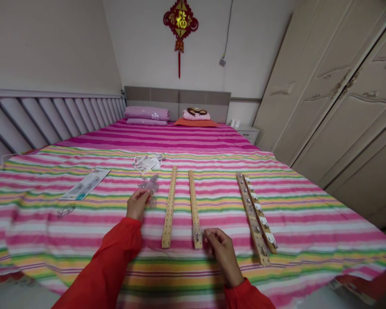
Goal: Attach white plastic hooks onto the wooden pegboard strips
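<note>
My left hand [137,205] reaches to a small heap of clear adhesive hooks [151,184], its fingertips pinched at the heap's near edge. Which piece they grip is too small to make out fully, but it looks like a clear hook. Beside the near end of a narrow wooden strip [193,195] is my right hand [221,249], thumb and forefinger closed together. A clear hook with a metal part [197,237] sits on that end of the strip, close to those fingertips. Whether they hold anything is hidden. Left of it lies a wider wooden strip with rows of holes [170,206].
At right lie a strip carrying metal hooks [252,214] and one carrying white hooks [259,208]. White cards [144,164], a packaged set [86,184] and thin wire loops [66,210] lie on the striped bedspread [116,266]. A bed rail [54,116] runs along the left.
</note>
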`<act>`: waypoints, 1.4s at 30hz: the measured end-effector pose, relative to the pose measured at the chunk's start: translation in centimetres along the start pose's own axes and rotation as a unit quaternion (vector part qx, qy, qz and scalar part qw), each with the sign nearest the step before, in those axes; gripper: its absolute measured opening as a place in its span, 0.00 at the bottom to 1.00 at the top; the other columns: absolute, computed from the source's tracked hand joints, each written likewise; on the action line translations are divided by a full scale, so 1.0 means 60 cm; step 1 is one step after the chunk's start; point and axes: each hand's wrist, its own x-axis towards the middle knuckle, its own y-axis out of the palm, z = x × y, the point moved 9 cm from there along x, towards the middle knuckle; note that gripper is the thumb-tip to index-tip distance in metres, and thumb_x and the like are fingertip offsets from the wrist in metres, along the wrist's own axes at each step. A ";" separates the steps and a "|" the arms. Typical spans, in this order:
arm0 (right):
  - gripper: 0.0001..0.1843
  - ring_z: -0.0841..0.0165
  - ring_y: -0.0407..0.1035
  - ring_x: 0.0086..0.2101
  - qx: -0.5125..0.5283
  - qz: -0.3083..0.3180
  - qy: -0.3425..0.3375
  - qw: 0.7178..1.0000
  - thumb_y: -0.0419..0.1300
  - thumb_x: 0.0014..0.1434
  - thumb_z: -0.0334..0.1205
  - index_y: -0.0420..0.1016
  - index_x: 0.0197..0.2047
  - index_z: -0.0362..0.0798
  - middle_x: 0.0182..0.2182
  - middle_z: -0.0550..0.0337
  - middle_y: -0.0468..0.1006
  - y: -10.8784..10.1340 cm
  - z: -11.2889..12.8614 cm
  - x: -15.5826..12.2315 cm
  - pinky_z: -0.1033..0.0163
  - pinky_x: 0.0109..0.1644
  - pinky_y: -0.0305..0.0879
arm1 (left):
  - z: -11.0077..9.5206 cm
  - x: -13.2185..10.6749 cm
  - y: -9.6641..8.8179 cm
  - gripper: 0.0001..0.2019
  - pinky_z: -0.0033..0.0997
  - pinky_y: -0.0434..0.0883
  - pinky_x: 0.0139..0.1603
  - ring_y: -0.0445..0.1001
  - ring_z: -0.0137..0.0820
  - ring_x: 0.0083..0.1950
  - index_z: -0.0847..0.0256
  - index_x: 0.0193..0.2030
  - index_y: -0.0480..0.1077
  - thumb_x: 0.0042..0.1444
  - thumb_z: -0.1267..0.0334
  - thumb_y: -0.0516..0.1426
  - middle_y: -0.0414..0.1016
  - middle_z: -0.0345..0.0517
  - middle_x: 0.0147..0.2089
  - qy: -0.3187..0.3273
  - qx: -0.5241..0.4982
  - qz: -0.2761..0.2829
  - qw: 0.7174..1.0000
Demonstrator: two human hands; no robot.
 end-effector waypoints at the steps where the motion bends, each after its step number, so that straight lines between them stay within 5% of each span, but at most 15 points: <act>1: 0.19 0.76 0.54 0.14 0.001 0.003 0.000 1.000 0.66 0.43 0.55 0.72 0.23 0.46 0.15 0.65 0.68 0.003 0.001 0.000 0.69 0.16 0.46 | 0.003 -0.007 0.005 0.15 0.22 0.66 0.26 0.68 0.24 0.26 0.63 0.26 0.69 0.33 0.57 0.66 0.70 0.38 0.25 -0.039 -0.038 0.008 0.999; 8: 0.20 0.77 0.55 0.13 0.015 0.027 0.002 1.000 0.67 0.42 0.55 0.73 0.25 0.45 0.17 0.65 0.70 0.024 0.016 0.001 0.69 0.16 0.48 | 0.022 -0.095 0.062 0.08 0.14 0.59 0.17 0.62 0.17 0.20 0.63 0.29 0.71 0.41 0.67 0.65 0.66 0.35 0.22 -0.209 -0.134 0.115 0.962; 18: 0.17 0.77 0.58 0.16 0.029 0.039 -0.040 0.998 0.66 0.44 0.51 0.75 0.28 0.44 0.19 0.65 0.71 0.042 0.064 0.029 0.69 0.19 0.53 | 0.063 -0.195 0.153 0.20 0.20 0.56 0.21 0.59 0.19 0.21 0.64 0.29 0.72 0.34 0.50 0.66 0.65 0.34 0.19 -0.161 -0.016 0.213 0.964; 25: 0.15 0.76 0.56 0.15 0.024 0.025 -0.015 0.999 0.67 0.41 0.49 0.73 0.24 0.46 0.15 0.67 0.68 0.033 0.047 0.052 0.69 0.17 0.49 | 0.076 -0.205 0.191 0.17 0.25 0.61 0.26 0.66 0.25 0.24 0.64 0.27 0.73 0.35 0.52 0.65 0.71 0.39 0.21 -0.125 0.030 0.239 0.962; 31: 0.13 0.76 0.55 0.14 0.026 0.024 -0.006 0.999 0.67 0.39 0.46 0.73 0.23 0.45 0.13 0.67 0.68 0.026 0.019 0.065 0.69 0.18 0.49 | 0.111 -0.195 0.188 0.18 0.31 0.68 0.36 0.73 0.31 0.31 0.65 0.29 0.73 0.31 0.55 0.66 0.77 0.45 0.28 -0.107 0.013 0.203 0.973; 42: 0.10 0.74 0.58 0.18 -0.003 -0.001 -0.026 1.000 0.66 0.39 0.44 0.74 0.21 0.46 0.14 0.66 0.69 0.019 0.003 0.093 0.68 0.21 0.51 | 0.132 -0.164 0.199 0.15 0.31 0.68 0.36 0.73 0.31 0.31 0.64 0.26 0.72 0.33 0.56 0.65 0.75 0.44 0.26 -0.066 0.062 0.194 0.977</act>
